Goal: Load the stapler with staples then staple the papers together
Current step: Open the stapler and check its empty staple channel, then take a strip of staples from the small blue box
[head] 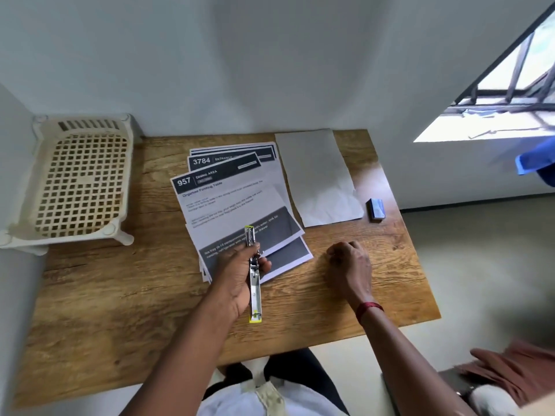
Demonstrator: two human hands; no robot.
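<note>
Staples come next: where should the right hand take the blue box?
Pinch the box across its two long sides, the right hand coming down from above. It lies flat on the table, clear of the blank sheet, so both sides look free.

**Wooden table with papers and a small box**

The wood-grain table [375, 283] carried a fanned stack of printed papers [228, 202] at its middle. Just right of them lay a blank, creased sheet [318, 181]. A small blue box [376, 209] sat near the table's right edge, apart from the sheet.

unreadable small print on papers [228, 211]
</note>
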